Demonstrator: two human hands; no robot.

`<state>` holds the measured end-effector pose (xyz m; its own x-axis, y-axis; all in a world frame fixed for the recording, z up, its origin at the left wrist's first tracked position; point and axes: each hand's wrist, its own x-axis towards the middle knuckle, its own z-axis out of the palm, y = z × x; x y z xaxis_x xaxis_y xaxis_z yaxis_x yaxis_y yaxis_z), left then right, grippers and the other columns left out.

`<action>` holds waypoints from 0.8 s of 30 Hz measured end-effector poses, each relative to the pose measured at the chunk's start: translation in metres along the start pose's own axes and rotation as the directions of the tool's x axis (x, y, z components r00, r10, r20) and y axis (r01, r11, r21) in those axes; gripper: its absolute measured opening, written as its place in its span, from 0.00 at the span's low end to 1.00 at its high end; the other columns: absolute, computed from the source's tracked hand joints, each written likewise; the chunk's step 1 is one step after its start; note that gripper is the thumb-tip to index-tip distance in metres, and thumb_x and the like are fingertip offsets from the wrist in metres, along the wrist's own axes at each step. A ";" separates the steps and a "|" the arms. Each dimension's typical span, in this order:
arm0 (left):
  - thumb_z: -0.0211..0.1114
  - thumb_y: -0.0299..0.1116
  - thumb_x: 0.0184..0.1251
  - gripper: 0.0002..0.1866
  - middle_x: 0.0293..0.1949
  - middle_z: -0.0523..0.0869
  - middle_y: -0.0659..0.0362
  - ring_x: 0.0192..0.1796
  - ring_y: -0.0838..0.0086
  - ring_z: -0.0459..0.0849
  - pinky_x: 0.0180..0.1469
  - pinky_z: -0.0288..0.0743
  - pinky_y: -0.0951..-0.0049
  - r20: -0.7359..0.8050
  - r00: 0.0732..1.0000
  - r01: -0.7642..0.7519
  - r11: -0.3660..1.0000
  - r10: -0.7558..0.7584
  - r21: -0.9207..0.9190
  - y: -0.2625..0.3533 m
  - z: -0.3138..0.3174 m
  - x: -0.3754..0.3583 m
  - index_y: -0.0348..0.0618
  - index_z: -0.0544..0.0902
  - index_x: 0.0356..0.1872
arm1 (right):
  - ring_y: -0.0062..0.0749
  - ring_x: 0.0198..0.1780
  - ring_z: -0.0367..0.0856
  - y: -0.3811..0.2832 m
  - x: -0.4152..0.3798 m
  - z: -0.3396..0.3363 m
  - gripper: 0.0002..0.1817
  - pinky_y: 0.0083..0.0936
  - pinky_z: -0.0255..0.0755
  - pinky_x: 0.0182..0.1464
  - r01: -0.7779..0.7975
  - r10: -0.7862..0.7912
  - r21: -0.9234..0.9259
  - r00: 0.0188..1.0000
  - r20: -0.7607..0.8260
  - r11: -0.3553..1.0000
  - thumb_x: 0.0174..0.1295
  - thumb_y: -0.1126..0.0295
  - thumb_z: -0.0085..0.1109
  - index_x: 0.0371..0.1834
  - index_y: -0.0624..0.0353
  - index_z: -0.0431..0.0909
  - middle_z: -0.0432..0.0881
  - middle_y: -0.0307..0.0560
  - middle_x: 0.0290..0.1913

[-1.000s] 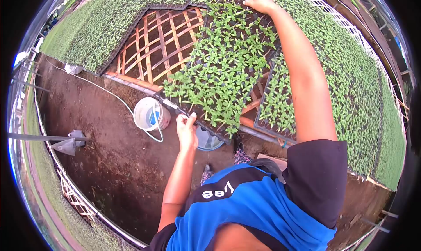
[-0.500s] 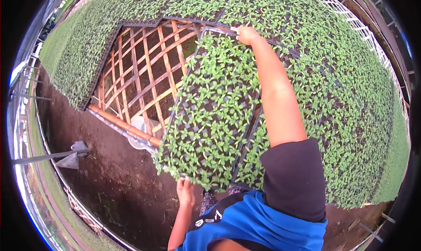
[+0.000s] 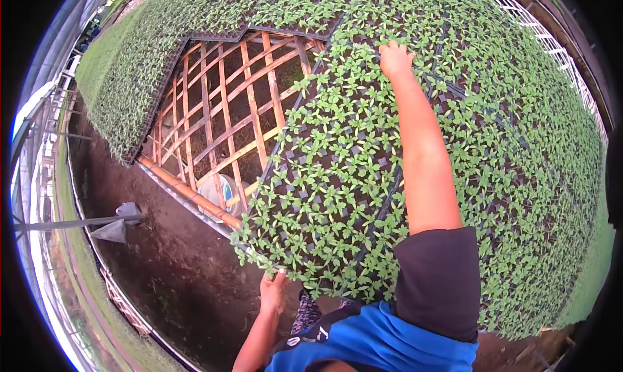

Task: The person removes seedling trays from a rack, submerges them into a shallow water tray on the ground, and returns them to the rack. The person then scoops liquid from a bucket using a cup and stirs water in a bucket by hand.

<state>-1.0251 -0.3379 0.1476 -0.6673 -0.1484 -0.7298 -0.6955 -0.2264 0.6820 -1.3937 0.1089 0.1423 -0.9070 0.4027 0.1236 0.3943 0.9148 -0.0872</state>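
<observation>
A dark tray of green seedlings [image 3: 331,158] lies on the bench, close beside the neighbouring trays on its right. My left hand [image 3: 273,291] pinches the tray's near edge at its lower left corner. At the far end of the same tray is my right hand [image 3: 396,59], its arm stretched over the plants. Its fingers are bent over the far rim among the leaves, and the fingertips are partly hidden.
The wooden lattice [image 3: 227,106] of the bench shows bare left of the tray, with an orange-brown pole [image 3: 188,193] along its edge. Below it is a whitish round container [image 3: 217,193]. More seedling trays [image 3: 519,177] spread right and beyond. A grey bar [image 3: 71,224] juts in from the left.
The tray now sits against its neighbours; the dark gap on its right has narrowed. My right hand has shifted slightly right, and its fingers look more spread. My left hand remains at the near edge.
</observation>
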 end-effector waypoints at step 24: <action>0.58 0.40 0.58 0.14 0.40 0.79 0.58 0.37 0.77 0.79 0.39 0.69 0.79 0.640 0.764 -0.309 0.823 -0.084 0.477 0.013 -0.164 0.090 0.45 0.73 0.42 | 0.31 0.51 0.68 0.025 -0.626 -0.195 0.16 0.26 0.66 0.50 -0.321 0.460 0.341 0.737 -0.496 0.883 0.55 0.67 0.53 0.49 0.49 0.73 0.67 0.48 0.53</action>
<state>-1.0504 -0.5121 0.0823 -0.6218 0.5214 -0.5844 -0.4933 0.3189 0.8093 -0.7874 -0.1145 0.2555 -0.4136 0.7321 0.5412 0.5890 0.6685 -0.4542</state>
